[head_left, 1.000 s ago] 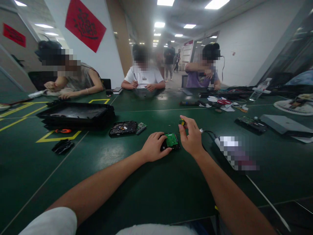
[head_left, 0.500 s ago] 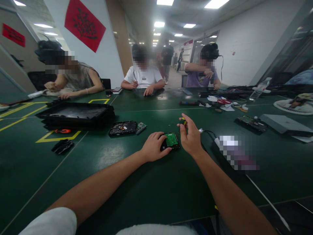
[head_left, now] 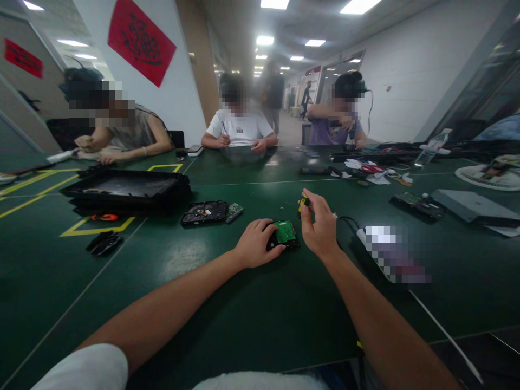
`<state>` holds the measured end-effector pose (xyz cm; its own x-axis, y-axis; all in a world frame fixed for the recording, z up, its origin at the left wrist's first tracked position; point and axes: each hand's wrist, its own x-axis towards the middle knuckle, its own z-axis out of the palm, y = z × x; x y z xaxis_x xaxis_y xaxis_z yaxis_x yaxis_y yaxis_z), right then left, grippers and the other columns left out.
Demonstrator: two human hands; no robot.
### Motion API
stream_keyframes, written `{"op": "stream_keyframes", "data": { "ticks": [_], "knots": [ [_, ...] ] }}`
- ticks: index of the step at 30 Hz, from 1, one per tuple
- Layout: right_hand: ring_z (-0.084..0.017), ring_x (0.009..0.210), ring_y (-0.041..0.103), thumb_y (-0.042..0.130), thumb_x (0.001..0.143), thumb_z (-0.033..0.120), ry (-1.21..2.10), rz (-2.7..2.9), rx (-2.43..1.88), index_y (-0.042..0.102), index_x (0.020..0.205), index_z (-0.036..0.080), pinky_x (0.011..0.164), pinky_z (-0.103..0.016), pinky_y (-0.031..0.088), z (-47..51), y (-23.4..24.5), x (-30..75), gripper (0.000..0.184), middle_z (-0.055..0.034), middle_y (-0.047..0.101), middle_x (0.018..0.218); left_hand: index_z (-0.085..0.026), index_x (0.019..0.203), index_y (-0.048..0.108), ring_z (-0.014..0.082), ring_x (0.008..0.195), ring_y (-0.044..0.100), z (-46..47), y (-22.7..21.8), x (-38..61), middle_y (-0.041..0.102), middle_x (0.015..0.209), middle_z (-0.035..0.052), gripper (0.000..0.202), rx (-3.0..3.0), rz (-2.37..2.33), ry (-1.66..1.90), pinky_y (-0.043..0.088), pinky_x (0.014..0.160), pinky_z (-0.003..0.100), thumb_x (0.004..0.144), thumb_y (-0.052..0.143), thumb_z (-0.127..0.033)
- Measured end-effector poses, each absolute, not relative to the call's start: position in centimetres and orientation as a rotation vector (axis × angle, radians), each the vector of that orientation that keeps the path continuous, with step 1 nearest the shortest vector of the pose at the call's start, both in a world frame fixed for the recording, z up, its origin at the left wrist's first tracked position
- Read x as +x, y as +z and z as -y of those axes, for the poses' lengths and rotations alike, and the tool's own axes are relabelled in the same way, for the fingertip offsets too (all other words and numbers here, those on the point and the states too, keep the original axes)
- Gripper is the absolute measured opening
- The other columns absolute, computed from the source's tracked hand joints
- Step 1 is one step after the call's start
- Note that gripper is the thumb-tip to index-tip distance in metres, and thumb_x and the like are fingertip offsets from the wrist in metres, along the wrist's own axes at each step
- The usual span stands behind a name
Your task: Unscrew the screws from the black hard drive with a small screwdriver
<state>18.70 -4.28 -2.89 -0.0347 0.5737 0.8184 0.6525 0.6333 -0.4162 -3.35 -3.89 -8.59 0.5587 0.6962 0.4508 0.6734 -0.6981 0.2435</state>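
My left hand [head_left: 255, 244] rests with curled fingers on a small hard drive [head_left: 285, 234] whose green circuit board faces up, near the middle of the green table [head_left: 227, 303]. Just to the right, my right hand [head_left: 320, 225] is closed round a small yellow-and-black screwdriver [head_left: 303, 202], held upright beside the drive's right edge. The tool's tip is hidden behind my fingers.
Another opened hard drive [head_left: 203, 212] with a loose green board [head_left: 234, 212] lies to the left, beside a stack of black trays [head_left: 125, 189]. A cable and power strip [head_left: 385, 246] lie at the right. Three people sit working at the table's far side.
My right hand has shifted slightly and turned the screwdriver in its fingers. My left hand has stayed on the drive.
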Motion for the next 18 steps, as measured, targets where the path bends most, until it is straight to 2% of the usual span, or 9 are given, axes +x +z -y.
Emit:
{"op": "stream_keyframes", "data": {
  "ticks": [3, 8, 15, 18],
  "knots": [
    [-0.026, 0.109, 0.063, 0.055, 0.102, 0.031, -0.134, 1.678, -1.016, 0.058, 0.136, 0.026, 0.09, -0.046, 0.06, 4.54, -2.72, 18.58, 0.035, -0.0122, 0.062, 0.125, -0.021, 0.13, 0.061, 0.036, 0.127, 0.057, 3.87, -8.67, -3.35, 0.06, 0.137, 0.0164, 0.056, 2.729, -1.204, 0.836, 0.047, 0.109, 0.057, 0.09, 0.064, -0.06],
    [-0.024, 0.093, 0.06, 0.066, 0.096, 0.037, -0.193, 1.593, -1.063, 0.065, 0.124, 0.024, 0.082, -0.044, 0.06, 4.65, -2.56, 18.71, 0.031, -0.0104, 0.056, 0.112, -0.021, 0.131, 0.061, 0.0362, 0.128, 0.057, 3.9, -8.66, -3.33, 0.059, 0.137, 0.0164, 0.057, 2.738, -1.207, 0.827, 0.047, 0.109, 0.056, 0.091, 0.063, -0.061],
    [-0.027, 0.112, 0.062, 0.046, 0.105, 0.028, -0.178, 1.681, -1.031, 0.058, 0.137, 0.024, 0.096, -0.05, 0.056, 4.61, -2.54, 18.52, 0.035, -0.0126, 0.063, 0.121, -0.021, 0.13, 0.061, 0.0354, 0.127, 0.057, 3.88, -8.65, -3.38, 0.06, 0.136, 0.016, 0.057, 2.746, -1.208, 0.824, 0.047, 0.109, 0.055, 0.091, 0.062, -0.062],
    [-0.027, 0.113, 0.062, 0.053, 0.103, 0.03, -0.181, 1.676, -1.008, 0.059, 0.134, 0.025, 0.093, -0.047, 0.058, 4.74, -2.43, 18.43, 0.032, -0.0122, 0.064, 0.122, -0.021, 0.13, 0.061, 0.0354, 0.127, 0.057, 3.88, -8.61, -3.38, 0.059, 0.137, 0.0158, 0.056, 2.742, -1.204, 0.826, 0.047, 0.109, 0.055, 0.091, 0.063, -0.061]
  ]
}}
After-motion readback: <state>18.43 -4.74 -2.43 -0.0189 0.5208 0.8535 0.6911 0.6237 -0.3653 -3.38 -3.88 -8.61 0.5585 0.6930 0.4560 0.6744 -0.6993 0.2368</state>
